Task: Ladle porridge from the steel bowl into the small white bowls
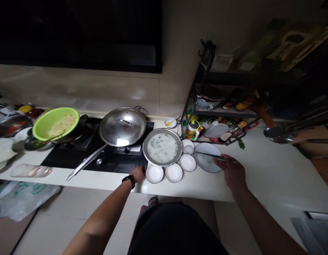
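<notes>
My right hand (233, 173) is closed on the handle of a ladle (206, 154). The ladle's head is over a small white bowl (184, 142), beside a steel basin (180, 156) of milky liquid with green bits. Beneath the handle sits a larger patterned bowl (215, 166) with some whitish liquid in it. Three more small white bowls, one at the left (154, 174), one in the middle (173, 173) and one at the right (187, 163), stand along the basin's near side. My left hand (138, 173), fingers curled, leans on the counter by the stove's corner, holding nothing visible.
A lidded pan (122, 127) stands on the black stove (110, 161), its long handle reaching toward the counter's front edge. Left of it is a green bowl (37, 127) of pale food. A glass (31, 170) lies near the edge. A rack (230, 112) with jars stands behind.
</notes>
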Available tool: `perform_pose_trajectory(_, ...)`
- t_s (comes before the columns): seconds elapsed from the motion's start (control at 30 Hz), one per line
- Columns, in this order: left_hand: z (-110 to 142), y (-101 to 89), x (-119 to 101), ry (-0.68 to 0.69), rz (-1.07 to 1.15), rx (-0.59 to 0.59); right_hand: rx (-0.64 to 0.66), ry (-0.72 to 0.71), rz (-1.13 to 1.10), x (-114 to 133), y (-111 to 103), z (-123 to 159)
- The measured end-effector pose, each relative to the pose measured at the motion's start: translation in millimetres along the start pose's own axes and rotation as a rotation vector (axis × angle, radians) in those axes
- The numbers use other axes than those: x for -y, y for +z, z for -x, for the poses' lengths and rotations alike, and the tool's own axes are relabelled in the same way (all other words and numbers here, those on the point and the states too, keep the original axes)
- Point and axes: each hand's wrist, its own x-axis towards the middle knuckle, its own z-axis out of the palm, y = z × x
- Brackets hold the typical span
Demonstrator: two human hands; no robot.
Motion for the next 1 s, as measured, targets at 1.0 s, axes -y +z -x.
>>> perform_pose_trajectory(1.0, -3.0, 4.0, 4.5, 0.01, 0.0, -0.008, 0.171, -0.432, 0.836, -24.8, -59.8, -8.9)
